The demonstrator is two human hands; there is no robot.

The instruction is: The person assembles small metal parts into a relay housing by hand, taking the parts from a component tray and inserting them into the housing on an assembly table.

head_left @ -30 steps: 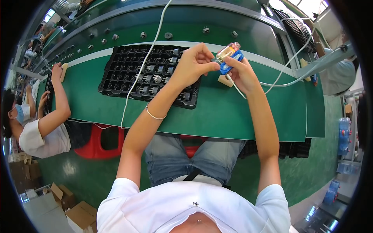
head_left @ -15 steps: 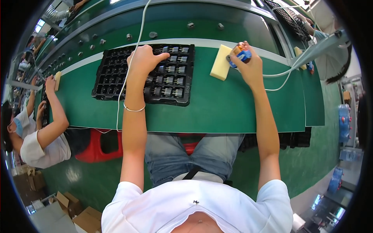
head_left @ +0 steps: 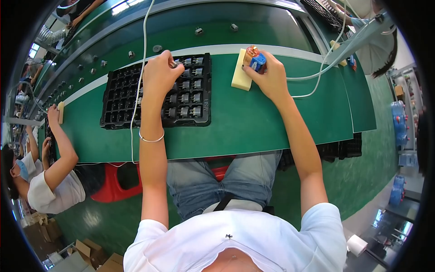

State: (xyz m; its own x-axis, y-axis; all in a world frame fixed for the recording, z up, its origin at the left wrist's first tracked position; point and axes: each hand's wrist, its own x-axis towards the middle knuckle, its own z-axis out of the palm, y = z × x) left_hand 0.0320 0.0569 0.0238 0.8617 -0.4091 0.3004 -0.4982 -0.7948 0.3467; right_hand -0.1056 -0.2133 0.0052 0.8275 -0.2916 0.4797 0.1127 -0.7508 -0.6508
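My left hand (head_left: 158,75) is over the black compartment tray (head_left: 155,122), its thumb and fingers pinched together on a small dark grey part (head_left: 173,65). Small black plug-like parts with metal pins (head_left: 183,112) fill the tray's right columns; my hand and wrist hide some of the middle cells. My right hand (head_left: 271,75) grips a small blue-and-orange block-shaped device (head_left: 256,61) with copper-coloured pieces at its top. That device is at the upper right of a pale yellow foam block (head_left: 241,77); whether it touches the foam I cannot tell.
A white cable (head_left: 144,59) hangs across the tray beside my left arm. Another white cable (head_left: 312,78) runs right from my right hand. Loose parts (head_left: 131,54) lie on the green strip beyond the bench's pale edge. Another person (head_left: 54,177) works at the left.
My left thumb, stretched out before, has closed against the fingers on a small grey part. The device in my right hand has turned and come over the foam block's upper end. The whole view has shifted.
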